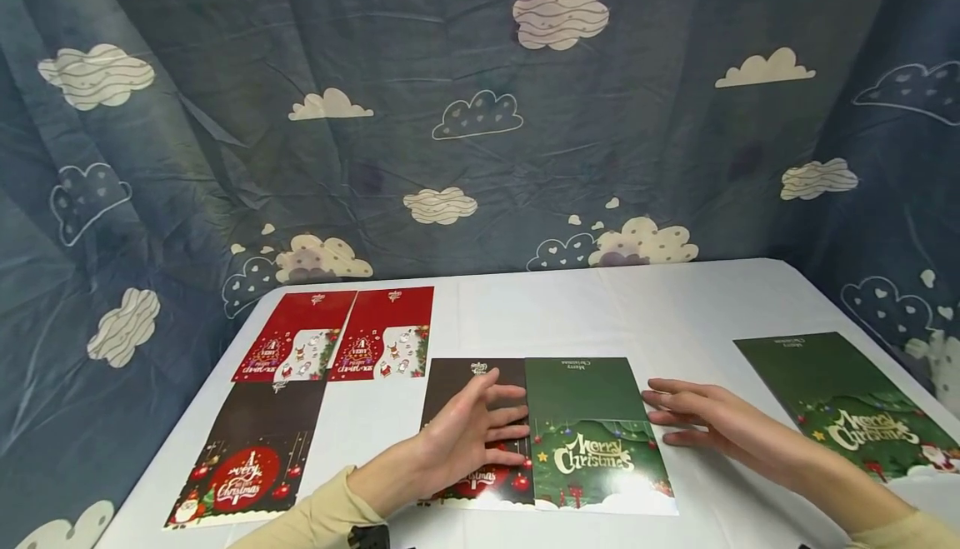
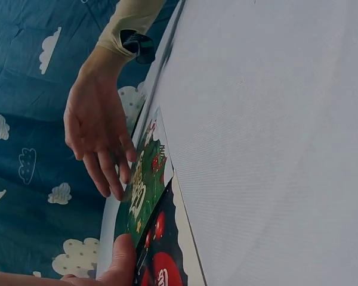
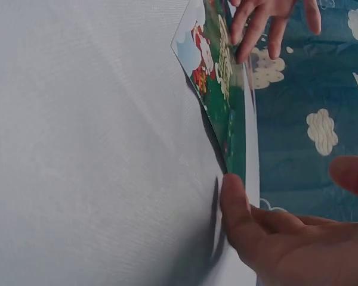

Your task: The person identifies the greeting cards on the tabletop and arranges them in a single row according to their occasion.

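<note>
A green Merry Christmas card (image 1: 592,441) lies unfolded on the table between my two hands. My left hand (image 1: 468,432) hovers over a dark brown Christmas card (image 1: 480,499), fingers extended and spread, their tips right at the green card's left edge. That hand covers the middle of the brown card. At the green card's right edge, my right hand (image 1: 693,416) has its fingertips close to the border, fingers loosely bent and nothing gripped. In the right wrist view a fingertip (image 3: 232,187) meets the corner of the green card (image 3: 224,101).
Two red Christmas cards (image 1: 300,336) lie side by side at the back left. Another brown card (image 1: 251,457) is in front of them. A second green card (image 1: 862,416) lies at the far right. A cloud-print curtain (image 1: 480,157) hangs behind the white table (image 1: 585,307).
</note>
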Action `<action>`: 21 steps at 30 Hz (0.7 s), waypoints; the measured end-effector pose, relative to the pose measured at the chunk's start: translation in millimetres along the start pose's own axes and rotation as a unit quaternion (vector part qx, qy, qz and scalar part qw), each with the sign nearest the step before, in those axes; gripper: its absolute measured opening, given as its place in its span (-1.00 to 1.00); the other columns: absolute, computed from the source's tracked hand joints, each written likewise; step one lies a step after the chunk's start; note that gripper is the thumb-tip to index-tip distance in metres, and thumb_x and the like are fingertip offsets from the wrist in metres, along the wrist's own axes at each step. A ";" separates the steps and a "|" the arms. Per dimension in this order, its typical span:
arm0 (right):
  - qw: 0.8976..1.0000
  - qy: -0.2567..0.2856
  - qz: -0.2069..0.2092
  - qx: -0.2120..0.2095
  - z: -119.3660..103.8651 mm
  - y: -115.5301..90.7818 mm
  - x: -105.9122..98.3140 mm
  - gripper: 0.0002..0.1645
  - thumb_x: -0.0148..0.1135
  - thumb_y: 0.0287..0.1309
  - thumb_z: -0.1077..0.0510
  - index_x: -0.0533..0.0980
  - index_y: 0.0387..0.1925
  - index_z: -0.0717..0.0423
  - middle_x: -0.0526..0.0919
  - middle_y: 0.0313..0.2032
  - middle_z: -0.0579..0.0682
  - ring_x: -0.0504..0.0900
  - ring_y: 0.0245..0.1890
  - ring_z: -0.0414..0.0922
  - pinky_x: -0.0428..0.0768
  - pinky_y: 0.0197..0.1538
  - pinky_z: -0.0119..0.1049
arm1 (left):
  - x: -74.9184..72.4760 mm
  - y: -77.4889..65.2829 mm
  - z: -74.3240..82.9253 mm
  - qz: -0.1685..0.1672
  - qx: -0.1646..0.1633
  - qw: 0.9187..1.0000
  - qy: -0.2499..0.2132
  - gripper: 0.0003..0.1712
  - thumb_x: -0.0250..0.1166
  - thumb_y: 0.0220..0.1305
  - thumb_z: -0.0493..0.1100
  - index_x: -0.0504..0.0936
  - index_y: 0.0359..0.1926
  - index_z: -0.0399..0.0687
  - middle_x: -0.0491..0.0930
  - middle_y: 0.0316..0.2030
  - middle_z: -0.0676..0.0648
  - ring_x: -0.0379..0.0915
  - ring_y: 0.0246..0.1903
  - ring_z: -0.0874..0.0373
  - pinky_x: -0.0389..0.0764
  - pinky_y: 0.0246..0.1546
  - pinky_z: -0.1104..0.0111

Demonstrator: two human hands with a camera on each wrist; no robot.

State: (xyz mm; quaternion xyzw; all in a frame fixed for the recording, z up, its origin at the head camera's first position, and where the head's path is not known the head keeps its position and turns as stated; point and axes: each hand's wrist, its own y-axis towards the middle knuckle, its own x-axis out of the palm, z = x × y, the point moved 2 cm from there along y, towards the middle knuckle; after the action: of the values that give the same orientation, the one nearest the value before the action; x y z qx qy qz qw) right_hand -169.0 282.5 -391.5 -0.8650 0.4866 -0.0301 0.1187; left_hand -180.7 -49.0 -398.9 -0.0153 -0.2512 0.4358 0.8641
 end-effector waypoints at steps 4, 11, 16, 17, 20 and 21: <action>0.999 0.033 -0.003 -0.004 4.7 -1.1 -2.3 -0.19 -0.15 0.54 0.05 -0.21 0.44 0.53 -0.14 0.45 0.45 0.49 0.21 -0.17 0.52 0.16 -0.20 | -0.4 0.1 -1.7 0.006 -0.003 1.000 -0.009 -0.16 -0.07 0.43 0.28 0.15 0.41 -0.30 0.05 0.43 -0.42 0.11 0.35 -0.28 0.45 0.14 -0.01; 0.998 0.061 -0.001 -0.019 8.7 -2.1 -2.6 -0.22 -0.17 0.55 0.07 -0.19 0.43 0.55 -0.06 0.45 0.43 0.49 0.20 -0.17 0.50 0.19 -0.15 | -1.5 -0.5 -4.6 0.003 -0.002 1.000 -0.018 -0.13 -0.04 0.41 0.30 0.15 0.41 -0.30 0.04 0.44 -0.41 0.05 0.38 -0.28 0.43 0.16 -0.05; 0.991 0.129 -0.018 -0.003 10.3 -4.0 -2.5 -0.22 -0.16 0.56 0.08 -0.23 0.48 0.43 0.10 0.46 0.24 0.47 0.24 -0.16 0.44 0.24 -0.08 | -1.4 -2.7 -8.1 0.005 0.004 0.999 -0.045 -0.15 -0.05 0.42 0.29 0.15 0.41 -0.30 0.02 0.44 -0.42 0.01 0.39 -0.29 0.39 0.16 -0.14; 0.990 0.140 -0.020 0.000 10.1 -4.0 -2.2 -0.22 -0.16 0.56 0.08 -0.23 0.49 0.39 0.10 0.46 0.22 0.46 0.24 -0.16 0.43 0.25 -0.07 | -1.3 -2.9 -8.1 0.008 0.008 0.999 -0.049 -0.16 -0.05 0.42 0.28 0.15 0.41 -0.29 0.02 0.44 -0.42 0.01 0.39 -0.30 0.37 0.17 -0.17; 0.988 0.152 -0.012 0.004 8.5 -3.6 -0.3 -0.22 -0.13 0.55 0.06 -0.20 0.52 0.32 0.08 0.48 0.19 0.46 0.25 -0.16 0.42 0.26 -0.05 | -1.1 -2.7 -6.0 0.014 0.019 0.998 -0.052 -0.18 -0.06 0.43 0.26 0.15 0.42 -0.28 0.02 0.44 -0.42 0.02 0.38 -0.30 0.28 0.21 -0.22; 0.989 0.150 -0.010 0.001 7.7 -3.4 0.3 -0.23 -0.13 0.55 0.06 -0.19 0.52 0.31 0.06 0.48 0.20 0.45 0.25 -0.16 0.42 0.26 -0.05 | -0.8 -2.7 -4.9 0.016 0.022 0.998 -0.052 -0.18 -0.06 0.43 0.26 0.14 0.42 -0.27 0.02 0.44 -0.42 0.02 0.38 -0.30 0.25 0.22 -0.24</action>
State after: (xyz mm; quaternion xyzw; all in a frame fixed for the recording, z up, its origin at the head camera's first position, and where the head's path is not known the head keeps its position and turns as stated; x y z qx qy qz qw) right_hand -164.7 285.2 -398.2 -0.8553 0.4903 -0.1611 0.0452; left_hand -176.9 -50.3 -402.9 0.0222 -0.2861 0.4552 0.8429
